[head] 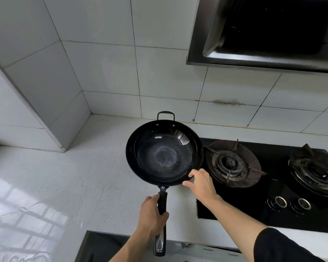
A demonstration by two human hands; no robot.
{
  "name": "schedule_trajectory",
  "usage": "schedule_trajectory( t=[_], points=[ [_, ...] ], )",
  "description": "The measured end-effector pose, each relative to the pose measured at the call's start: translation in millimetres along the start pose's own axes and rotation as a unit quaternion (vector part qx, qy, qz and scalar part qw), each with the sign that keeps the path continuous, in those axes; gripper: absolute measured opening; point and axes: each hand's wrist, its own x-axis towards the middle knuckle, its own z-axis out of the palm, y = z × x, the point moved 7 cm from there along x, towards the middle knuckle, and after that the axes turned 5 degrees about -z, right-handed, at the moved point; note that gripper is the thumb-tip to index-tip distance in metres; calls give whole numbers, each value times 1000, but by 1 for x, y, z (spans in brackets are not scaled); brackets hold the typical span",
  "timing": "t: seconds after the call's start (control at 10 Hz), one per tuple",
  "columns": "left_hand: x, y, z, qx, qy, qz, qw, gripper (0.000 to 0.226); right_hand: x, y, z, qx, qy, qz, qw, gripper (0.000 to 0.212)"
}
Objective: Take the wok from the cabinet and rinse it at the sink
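Handle first: my left hand (152, 214) wraps the wok's (164, 154) long grip, which runs straight away from me; my right hand (199, 181) steadies the near right rim with loosely spread fingers; bowl hangs level over the counter (64, 176) beside the stove (273, 186), no sink visible

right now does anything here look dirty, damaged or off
Yes. The wok, held by the left hand with the right hand at its rim, has a pale ring mark on its bottom. A brownish streak stains the wall tiles above the left burner.
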Motion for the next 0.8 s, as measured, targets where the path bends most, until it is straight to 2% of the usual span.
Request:
schedule_trajectory(
  t=[0.4, 0.6, 0.8],
  points=[
    [1, -6, -12, 24, 29, 23, 999, 58, -6, -11, -2, -43, -29, -13, 999, 44],
    [14, 25, -62, 105, 91, 79, 987, 55, -16, -31, -28, -19, -45, -66, 997, 55],
    [18, 77, -124, 191, 161, 149, 957, 66, -38, -76, -75, -60, -12, -142, 988, 60]
  ],
)
